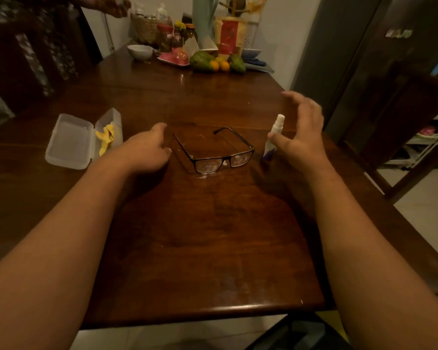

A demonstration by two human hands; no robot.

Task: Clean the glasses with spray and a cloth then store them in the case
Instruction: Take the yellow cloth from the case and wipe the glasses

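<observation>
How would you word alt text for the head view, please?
Glasses lie on a table between the left hand and the right hand, open beside a spray bottle. An open case at left holds a yellow cloth.

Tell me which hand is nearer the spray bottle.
Right. The right hand is open just beside the spray bottle, thumb close to it; the left hand is on the far side of the glasses.
</observation>
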